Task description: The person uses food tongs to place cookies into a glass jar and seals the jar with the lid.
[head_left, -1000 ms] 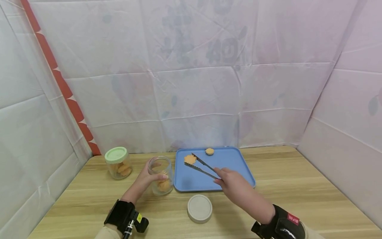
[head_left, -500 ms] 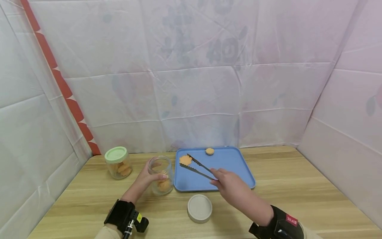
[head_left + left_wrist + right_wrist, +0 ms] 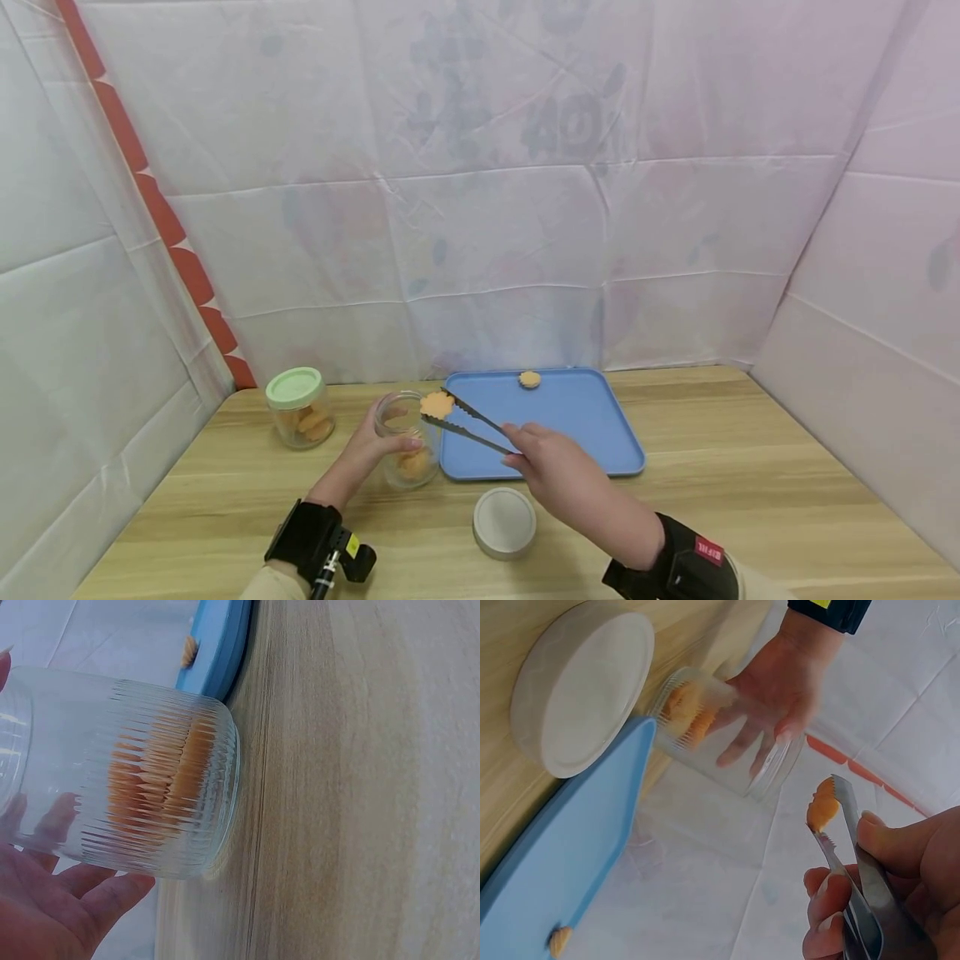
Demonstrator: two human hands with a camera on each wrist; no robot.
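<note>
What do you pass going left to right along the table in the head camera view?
Green-lidded jar → open glass jar held by the left hand → cookie in the tongs → white lid → second cookie → blue tray.

Your right hand [image 3: 551, 467] carried the tongs [image 3: 467, 421] toward nine o'clock, off the tray [image 3: 585, 417] and across its left edge. The cookie [image 3: 437, 405] pinched in the tips went with them: a second ago it hung over the tray's ten o'clock corner, and it ended up above the rim of the open jar [image 3: 406, 439], at the jar's two o'clock side. Your wrist slid the same way, closer to the lid [image 3: 504, 522].
</note>
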